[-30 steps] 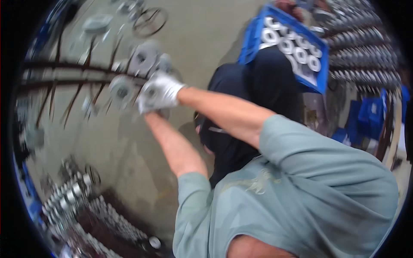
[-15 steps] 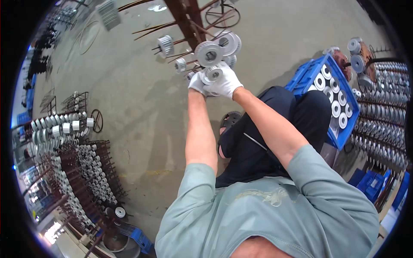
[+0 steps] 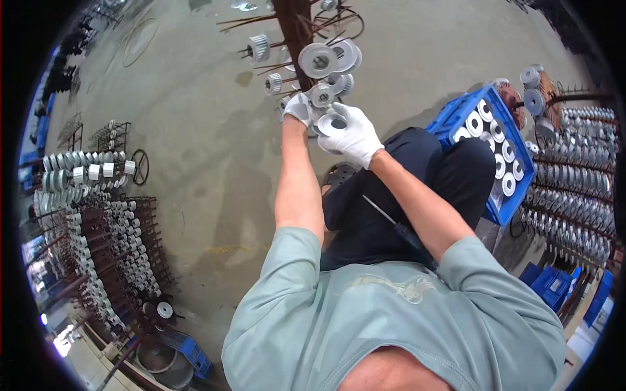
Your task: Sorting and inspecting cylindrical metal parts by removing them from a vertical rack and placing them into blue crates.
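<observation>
- Currently gripping a silver ring-shaped pulley [image 3: 326, 124] in the white-gloved right hand [image 3: 352, 133], with thumb and fingers at the rim, close beside the loaded brown rack [image 3: 295, 29].
- Reaching in with the left hand [image 3: 298, 109], also gloved, but hiding too much of the fingers to tell between grasping, bracing and merely touching.
- Possibly risking a drop: pinching smooth metal through glove fabric, over the hard floor [image 3: 215, 163].
- Likely risking a knock against the small toothed pulley [image 3: 314, 95] and the big flanged pulley [image 3: 308, 60], by working among closely crowded metal parts.
- Perhaps risking a snagged glove, by handling so near the thin rods [image 3: 272, 66] jutting from the rack.
- Maybe risking a fall of the long-shafted tool [image 3: 405, 232] from the dark trousers [image 3: 417, 156], through loosely balancing it there while turning toward the blue crate [image 3: 442, 124].
</observation>
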A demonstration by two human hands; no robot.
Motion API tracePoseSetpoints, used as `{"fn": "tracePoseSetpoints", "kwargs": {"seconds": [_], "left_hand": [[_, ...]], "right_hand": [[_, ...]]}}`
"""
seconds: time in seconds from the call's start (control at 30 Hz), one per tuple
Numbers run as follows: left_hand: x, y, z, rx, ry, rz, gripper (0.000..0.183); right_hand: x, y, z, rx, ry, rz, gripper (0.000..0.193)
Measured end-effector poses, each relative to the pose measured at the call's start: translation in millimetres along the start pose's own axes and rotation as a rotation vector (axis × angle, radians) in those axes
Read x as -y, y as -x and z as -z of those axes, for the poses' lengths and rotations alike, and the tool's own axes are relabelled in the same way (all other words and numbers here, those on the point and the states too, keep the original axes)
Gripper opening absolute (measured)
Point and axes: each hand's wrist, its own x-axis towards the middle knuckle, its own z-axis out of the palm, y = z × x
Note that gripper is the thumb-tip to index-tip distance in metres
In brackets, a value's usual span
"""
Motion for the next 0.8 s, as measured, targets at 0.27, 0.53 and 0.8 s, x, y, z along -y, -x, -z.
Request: {"fn": "tracePoseSetpoints", "kwargs": {"seconds": [0.27,0.53,0.8], "left_hand": [[80.6,-85.5,54.3,-0.016,-0.487,-0.542,0.009],[33.6,-72.1,81.5,-0.15,0.546,0.288,0.012],[9.5,-64.5,89.7,-0.188,0.486,0.35,0.018]], "right_hand": [[17.1,70.4,93.6,-0.019,-1.638,-0.498,0.045],[11.2,118.9,124.7,0.222,-1.998,-0.269,0.045],[21.2,145.7,130.8,-0.039,-1.998,-0.356,0.046]]}}
